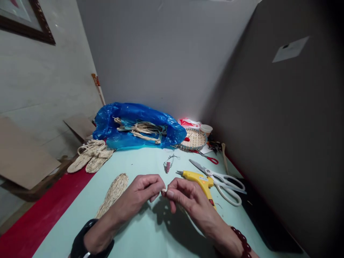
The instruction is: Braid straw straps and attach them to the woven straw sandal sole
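Observation:
My left hand (142, 191) and my right hand (185, 197) meet above the pale green table (139, 161), fingertips pinched together on a tiny pale piece (163, 192) that I cannot make out. A woven straw sole (114, 193) lies just left of my left wrist. A yellow glue gun (200, 180) rests right behind my right hand, nozzle pointing left. White-handled scissors (221, 181) lie beside it on the right.
A blue plastic bag (134, 125) with straw bundles sits at the back. A pair of straw sandals (91, 156) lies at the left edge. A woven basket tray (194, 139), red-handled scissors (208, 157) and a small tassel (168, 165) lie nearby. A dark panel (282, 125) walls the right.

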Tool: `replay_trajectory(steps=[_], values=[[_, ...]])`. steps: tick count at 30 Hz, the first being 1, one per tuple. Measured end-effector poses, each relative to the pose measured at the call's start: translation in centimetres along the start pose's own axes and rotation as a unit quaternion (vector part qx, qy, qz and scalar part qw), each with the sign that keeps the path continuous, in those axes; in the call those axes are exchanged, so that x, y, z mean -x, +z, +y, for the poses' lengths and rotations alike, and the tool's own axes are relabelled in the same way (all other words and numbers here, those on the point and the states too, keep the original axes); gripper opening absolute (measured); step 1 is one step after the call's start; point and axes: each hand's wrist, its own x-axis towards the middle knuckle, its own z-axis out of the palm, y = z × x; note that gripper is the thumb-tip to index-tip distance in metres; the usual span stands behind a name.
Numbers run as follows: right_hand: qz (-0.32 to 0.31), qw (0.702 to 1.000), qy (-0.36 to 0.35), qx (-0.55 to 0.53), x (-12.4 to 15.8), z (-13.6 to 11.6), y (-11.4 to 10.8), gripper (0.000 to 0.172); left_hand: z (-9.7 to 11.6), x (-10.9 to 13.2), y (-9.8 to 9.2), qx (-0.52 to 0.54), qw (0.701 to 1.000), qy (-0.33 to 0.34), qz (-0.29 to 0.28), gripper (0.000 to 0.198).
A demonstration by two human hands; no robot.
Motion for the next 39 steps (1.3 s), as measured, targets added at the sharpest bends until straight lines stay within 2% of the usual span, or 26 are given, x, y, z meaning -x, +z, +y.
replay_trajectory(steps=[5, 11, 18, 25, 33, 39], values=[[0.046, 0.993, -0.001, -0.109, -0.5, 0.1, -0.9, 0.032, 0.1, 0.1, -1.3, -0.015, 1.0, -0.017, -0.005, 0.035], [0.048, 0.986, -0.022, -0.159, -0.5, -0.1, -0.9, 0.03, 0.7, 0.3, -2.2, -0.062, 0.997, -0.041, 0.023, 0.031], [0.024, 0.98, -0.036, -0.195, -0.3, 0.1, -0.5, 0.027, 0.4, 0.8, -2.3, 0.049, 0.996, 0.002, 0.069, 0.027], [0.056, 0.968, -0.09, -0.227, -0.2, -0.5, -1.5, 0.025, 0.9, 1.4, -3.0, -0.07, 0.995, -0.003, 0.07, 0.026], [0.072, 0.966, -0.114, -0.222, 0.3, -1.4, -2.0, 0.024, 1.4, 2.5, -3.7, 0.075, 0.994, 0.024, 0.079, 0.027], [0.075, 0.978, -0.098, -0.168, -0.2, -0.2, -2.1, 0.023, 0.5, 3.1, -3.7, 0.13, 0.986, 0.053, 0.086, 0.024]])
